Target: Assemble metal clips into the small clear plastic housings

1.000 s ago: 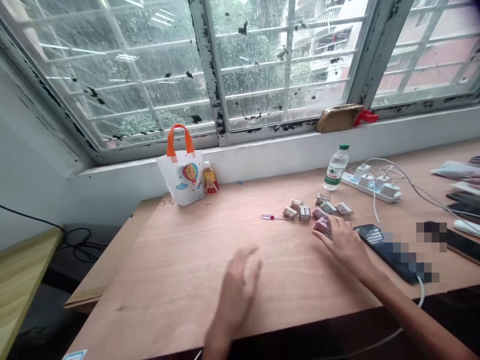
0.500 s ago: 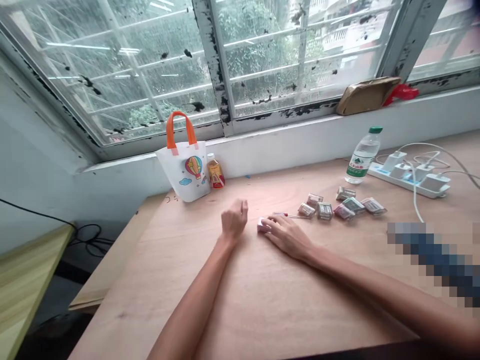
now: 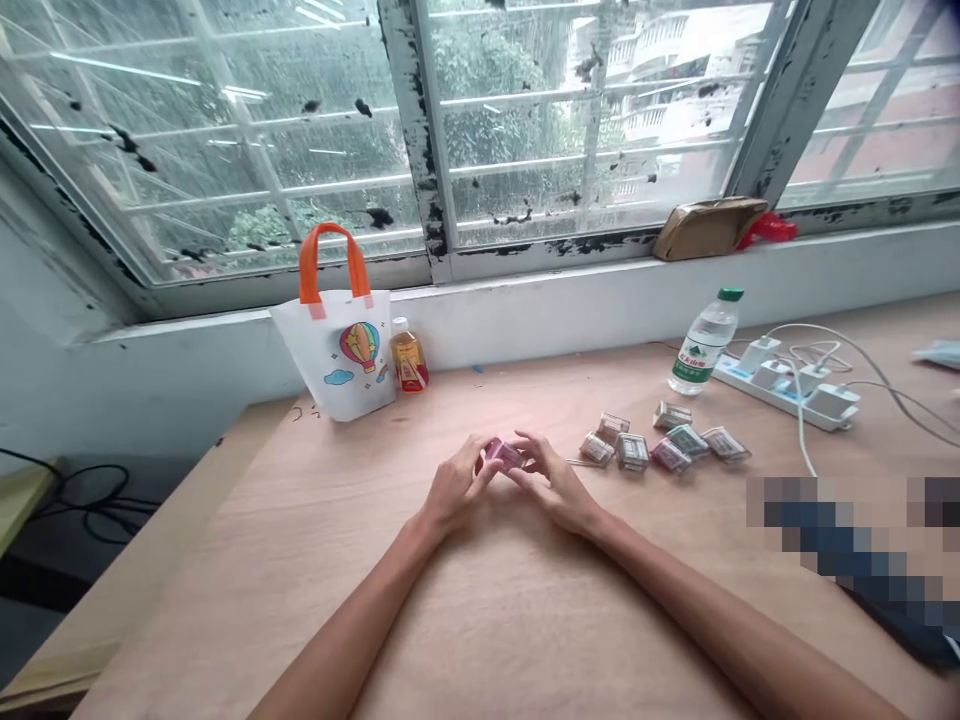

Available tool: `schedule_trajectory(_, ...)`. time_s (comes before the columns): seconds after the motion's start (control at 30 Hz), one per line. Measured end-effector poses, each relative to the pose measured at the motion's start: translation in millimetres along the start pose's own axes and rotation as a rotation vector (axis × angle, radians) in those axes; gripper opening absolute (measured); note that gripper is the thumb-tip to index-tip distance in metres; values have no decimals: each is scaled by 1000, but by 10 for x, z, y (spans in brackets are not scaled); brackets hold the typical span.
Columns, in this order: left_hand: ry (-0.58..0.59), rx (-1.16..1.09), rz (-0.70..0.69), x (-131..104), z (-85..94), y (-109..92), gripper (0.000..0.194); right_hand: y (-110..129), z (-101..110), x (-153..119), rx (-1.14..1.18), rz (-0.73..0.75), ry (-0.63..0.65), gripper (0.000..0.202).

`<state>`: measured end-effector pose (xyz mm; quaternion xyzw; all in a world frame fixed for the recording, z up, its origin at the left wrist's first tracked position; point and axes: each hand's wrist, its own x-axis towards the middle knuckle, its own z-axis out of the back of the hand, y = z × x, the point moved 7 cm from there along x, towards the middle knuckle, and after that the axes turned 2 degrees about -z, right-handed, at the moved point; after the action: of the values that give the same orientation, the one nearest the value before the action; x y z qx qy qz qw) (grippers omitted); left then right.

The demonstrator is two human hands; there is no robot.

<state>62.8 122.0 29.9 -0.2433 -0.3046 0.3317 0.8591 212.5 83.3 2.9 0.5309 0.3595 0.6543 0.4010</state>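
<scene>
A small pinkish-purple clear-sided box (image 3: 505,455) is between my two hands, just over the table. My left hand (image 3: 456,485) grips its left side, thumb in front and fingers behind. On the other side my right hand (image 3: 559,490) has its thumb and fingertips against the right end. Part of the box is covered by fingers. Beyond the right hand, the end of a thin metal rod (image 3: 583,462) shows; the rest of it is hidden.
Several similar small boxes (image 3: 632,453) lie to the right. Behind them stand a water bottle (image 3: 703,345) and a power strip (image 3: 787,392) with plugs and cables. A white bag (image 3: 337,370) and a drink bottle (image 3: 409,358) stand at the back left. A blurred person's arm (image 3: 847,545) is at right.
My left hand, earlier a loose fist apart from the right, has moved to the box and grips it. The right hand has turned and the box now sits between both hands. The view shifted.
</scene>
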Motion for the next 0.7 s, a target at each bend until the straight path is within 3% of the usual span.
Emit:
schedule_trajectory(0.23, 143, -360, 156, 65, -55, 116, 46, -169, 88, 50, 187, -207, -29, 56)
schedule_trajectory(0.5, 245, -467, 181, 68, -131, 223, 58, -160, 98, 70, 117, -201, -22, 51)
schedule_trajectory(0.6, 232, -460, 174, 69, -137, 251, 60, -175, 112, 67, 69, -173, -48, 52)
schedule_trajectory(0.7, 170, -421, 118, 79, -84, 195, 50, -189, 126, 50, 44, -188, -76, 53)
